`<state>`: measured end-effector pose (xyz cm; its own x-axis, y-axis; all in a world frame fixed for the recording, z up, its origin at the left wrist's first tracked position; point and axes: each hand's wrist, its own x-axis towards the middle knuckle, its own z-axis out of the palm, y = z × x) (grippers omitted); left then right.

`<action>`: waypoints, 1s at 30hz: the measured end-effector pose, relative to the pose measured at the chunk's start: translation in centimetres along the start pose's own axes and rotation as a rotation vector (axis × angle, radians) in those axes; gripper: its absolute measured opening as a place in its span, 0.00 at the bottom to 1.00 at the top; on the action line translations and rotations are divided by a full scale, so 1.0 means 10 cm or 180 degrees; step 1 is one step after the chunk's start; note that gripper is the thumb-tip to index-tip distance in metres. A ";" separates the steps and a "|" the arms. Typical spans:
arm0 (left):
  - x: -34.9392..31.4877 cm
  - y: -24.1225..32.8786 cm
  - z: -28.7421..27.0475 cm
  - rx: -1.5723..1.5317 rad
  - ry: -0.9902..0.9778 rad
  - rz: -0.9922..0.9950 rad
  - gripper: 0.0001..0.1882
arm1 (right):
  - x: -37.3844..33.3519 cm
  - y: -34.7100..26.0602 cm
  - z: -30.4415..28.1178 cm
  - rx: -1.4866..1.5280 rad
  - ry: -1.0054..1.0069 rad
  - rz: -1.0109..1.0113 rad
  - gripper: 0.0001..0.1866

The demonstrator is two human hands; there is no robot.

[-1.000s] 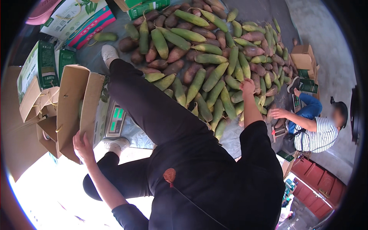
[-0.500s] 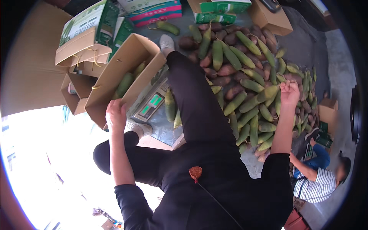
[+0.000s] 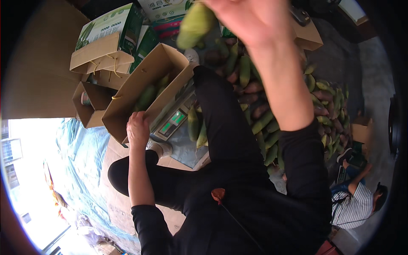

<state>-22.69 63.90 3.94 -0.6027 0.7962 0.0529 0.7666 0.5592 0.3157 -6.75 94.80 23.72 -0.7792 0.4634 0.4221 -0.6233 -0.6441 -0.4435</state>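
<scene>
Right hand (image 3: 257, 19) now raised from the radish pile (image 3: 263, 122), holding a green radish (image 3: 195, 26).
Half a second ago it was over the pile; now its motion-blurred fingers close round the radish's upper end, cut off by the view's top, past the carton's (image 3: 132, 83) far edge. The left hand (image 3: 139, 128) stays at the carton's near corner, fingers bent; I cannot tell whether they grip. Shadow obscures the radishes inside (image 3: 147, 97).

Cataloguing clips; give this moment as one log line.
left hand: at edge of open carton; right hand: blurred, raised, green radish in grip; carton: green produce inside; scale: display lit
</scene>
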 end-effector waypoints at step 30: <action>0.00 -0.22 0.15 0.0144 0.0200 0.0471 0.11 | -4.17 -0.49 -2.56 -0.3716 0.4885 0.0603 0.08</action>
<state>-24.06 63.04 1.83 -0.4940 0.8555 0.1552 0.8564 0.4478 0.2571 27.09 94.17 -11.97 0.1881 0.9199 -0.3441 0.2382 -0.3826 -0.8927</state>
